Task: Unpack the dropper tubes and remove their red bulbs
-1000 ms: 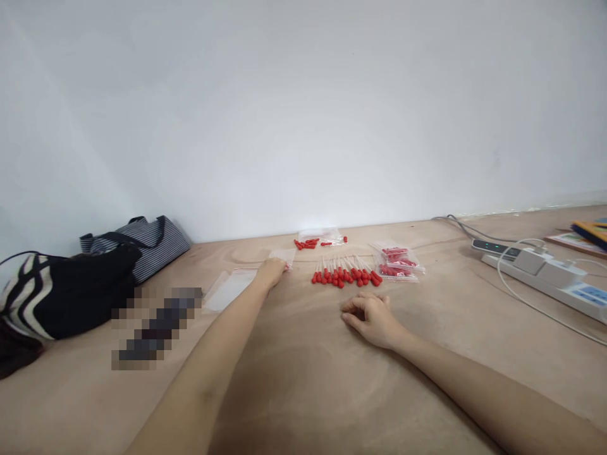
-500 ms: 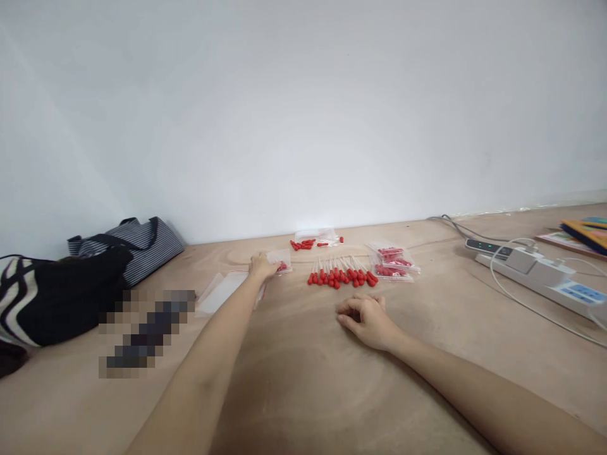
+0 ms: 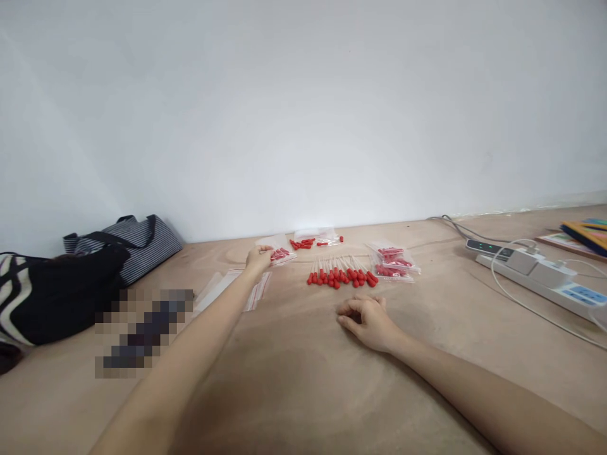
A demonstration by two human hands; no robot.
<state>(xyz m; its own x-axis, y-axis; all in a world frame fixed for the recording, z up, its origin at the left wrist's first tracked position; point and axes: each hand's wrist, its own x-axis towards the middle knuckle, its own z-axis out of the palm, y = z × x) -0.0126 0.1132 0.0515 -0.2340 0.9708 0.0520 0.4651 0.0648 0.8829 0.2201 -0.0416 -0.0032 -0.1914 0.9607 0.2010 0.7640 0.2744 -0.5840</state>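
Observation:
My left hand (image 3: 257,258) reaches far across the wooden table (image 3: 303,392) and grips a small clear bag with red pieces inside (image 3: 279,249), lifted a little off the surface. My right hand (image 3: 367,319) rests on the table with its fingers curled under, holding nothing I can see. Just beyond it lies a row of several red-tipped sticks (image 3: 340,273). To their right sit filled clear bags (image 3: 392,260). Loose red pieces and another bag (image 3: 315,239) lie near the wall.
Empty flat clear bags (image 3: 237,287) lie left of my left forearm. Striped and black bags (image 3: 71,278) sit at the far left, with a blurred dark object (image 3: 142,328) beside them. A white power strip with cables (image 3: 535,272) and books (image 3: 585,232) are at the right.
My left hand closed on the small bag of red pieces and raised it off the table, drawing it slightly leftwards. My right hand stayed in place.

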